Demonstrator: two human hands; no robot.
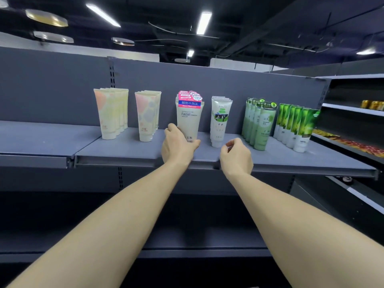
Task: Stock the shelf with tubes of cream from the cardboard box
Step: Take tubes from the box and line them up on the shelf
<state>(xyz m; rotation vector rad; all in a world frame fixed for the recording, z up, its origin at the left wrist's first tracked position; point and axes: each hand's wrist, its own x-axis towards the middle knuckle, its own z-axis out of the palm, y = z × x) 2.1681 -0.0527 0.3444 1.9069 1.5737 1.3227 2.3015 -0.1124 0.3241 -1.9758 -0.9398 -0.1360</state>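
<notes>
A grey metal shelf [128,149] carries six rows of upright tubes standing cap-down, each row running back toward the rear panel. Taking the Facial cleanser tube [189,119] at the centre as reference: far to its left stands a row of cream-and-peach tubes [110,114]; nearer on the left, a row of tubes with pink and grey spots [147,116]. The Facial cleanser tube heads its own row, topped by pink and blue labels. Just to its right is a row of white tubes with a cow motif [220,121]; further right, a row of pale green tubes [258,123]; furthest right, a row of bright green leaf-printed tubes [297,126]. The left hand [178,145] is closed around the lower end of the Facial cleanser tube, fingers wrapping its base. The right hand [235,153] hovers just right of that tube, above the shelf's front edge, fingers loosely curled and holding nothing.
</notes>
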